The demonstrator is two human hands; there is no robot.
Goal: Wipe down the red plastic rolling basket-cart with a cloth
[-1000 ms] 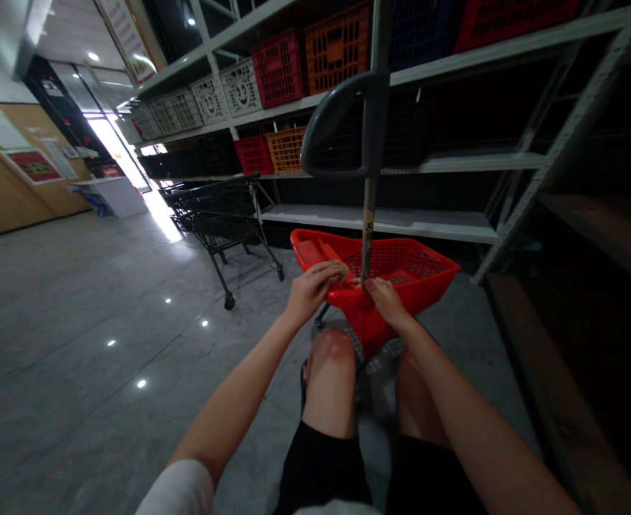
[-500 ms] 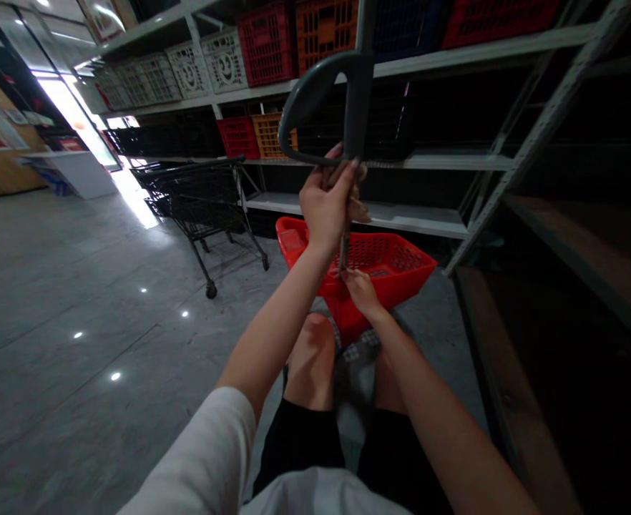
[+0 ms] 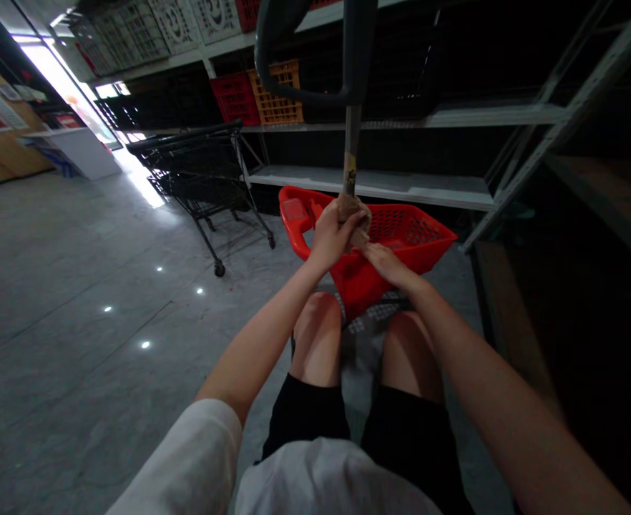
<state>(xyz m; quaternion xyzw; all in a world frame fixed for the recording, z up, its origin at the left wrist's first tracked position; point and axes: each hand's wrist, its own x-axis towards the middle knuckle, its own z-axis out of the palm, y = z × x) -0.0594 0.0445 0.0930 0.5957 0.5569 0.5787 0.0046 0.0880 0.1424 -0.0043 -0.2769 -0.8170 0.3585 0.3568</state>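
A pole (image 3: pixel 353 129) with a dark grey loop handle (image 3: pixel 359 54) rises in front of me, a yellow sticker on its lower part. My left hand (image 3: pixel 333 232) is closed around a crumpled brown cloth (image 3: pixel 352 205) wrapped on the pole. Just below and to the right, my right hand (image 3: pixel 384 263) has its fingers together at the cloth's lower end. The pole's lower end is hidden behind the hands and cloth. A red plastic basket (image 3: pixel 428 239) with perforated walls stands right behind my hands, before my knees.
A dark shopping cart (image 3: pixel 197 172) stands on the grey floor (image 3: pixel 79 372) to the left. Behind is a metal shelf rack (image 3: pixel 428 189) with an orange crate (image 3: pixel 277 93), a red crate (image 3: pixel 235 99) and white crates (image 3: pixel 173 25). Brown ledges (image 3: pixel 514 322) lie at the right.
My left hand has slid down the pole with the cloth, from just under the loop handle to near the basket. My right hand is now close beside it. The view has tipped downward.
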